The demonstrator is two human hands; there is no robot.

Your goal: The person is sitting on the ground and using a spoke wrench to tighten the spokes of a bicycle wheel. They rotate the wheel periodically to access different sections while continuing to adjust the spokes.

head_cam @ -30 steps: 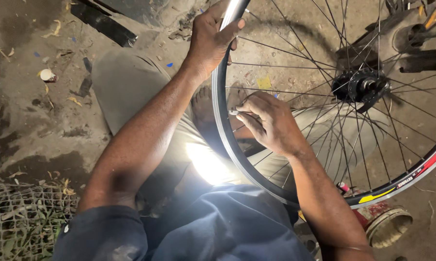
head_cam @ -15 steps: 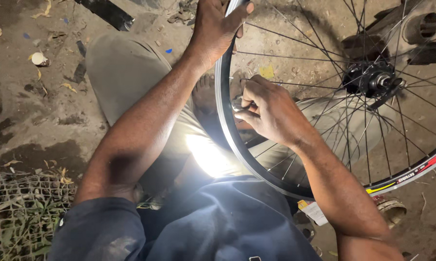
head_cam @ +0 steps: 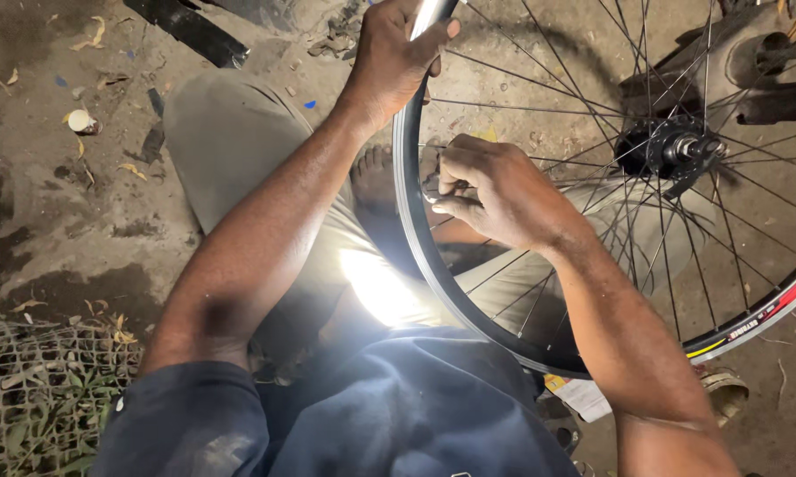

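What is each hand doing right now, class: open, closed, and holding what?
Left hand: closed around the rim of the bicycle wheel, near its top.
Right hand: fingers pinched in a closed grip at a spoke end by the rim; any tool is hidden.

Bicycle wheel (head_cam: 592, 221): one, spoked, no tyre over the near section. Rim (head_cam: 408, 230) silver-grey metal, narrow, curving from the top of the view down past the lap and round to the lower right; black band with red and yellow markings on the lower-right stretch. Thin black wire spokes (head_cam: 539, 97) cross and run to a dark hub (head_cam: 671, 150) at upper right. Pose: upright on edge, tilted slightly, standing between the seated person's legs. Gripped at the upper rim; small spoke tool (head_cam: 433, 185) pinched at the inner rim, details too small to tell
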